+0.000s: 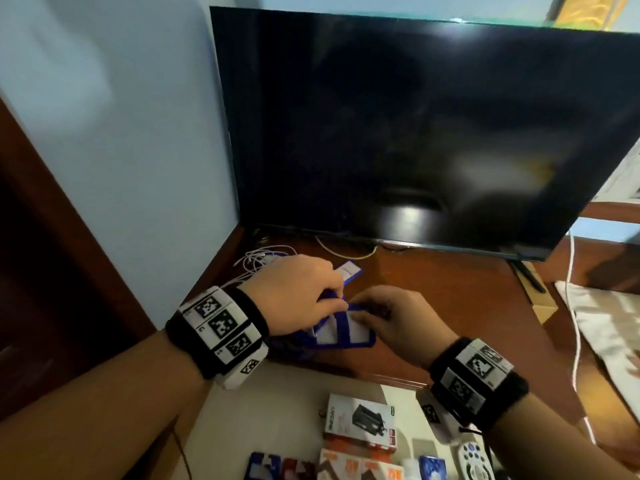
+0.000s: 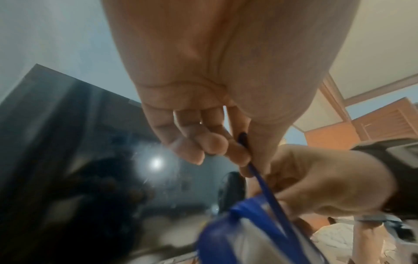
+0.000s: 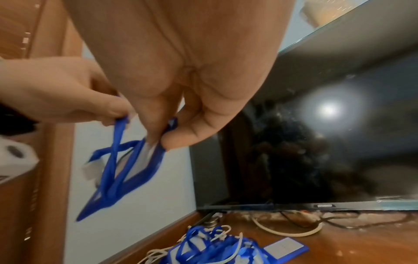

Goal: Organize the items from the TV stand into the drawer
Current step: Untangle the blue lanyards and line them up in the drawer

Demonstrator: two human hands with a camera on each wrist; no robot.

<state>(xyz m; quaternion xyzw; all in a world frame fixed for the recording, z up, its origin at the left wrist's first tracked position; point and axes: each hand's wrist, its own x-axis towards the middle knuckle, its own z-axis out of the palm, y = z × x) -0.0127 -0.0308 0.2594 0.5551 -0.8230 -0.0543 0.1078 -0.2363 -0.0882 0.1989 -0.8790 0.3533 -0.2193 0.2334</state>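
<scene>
Hands: left hand (image 1: 298,292) pinches flat blue lanyard strap (image 3: 117,135), right hand (image 1: 398,320) its badge holder (image 1: 346,332) (clear plastic)

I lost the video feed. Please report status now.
Left hand pinches blue lanyard. Right hand holds badge holder. Cables tangled nearby.

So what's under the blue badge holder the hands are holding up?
Below the blue badge holder, on the TV stand, lies a pile of blue lanyards and white cables. What is underneath that pile is covered.
</scene>
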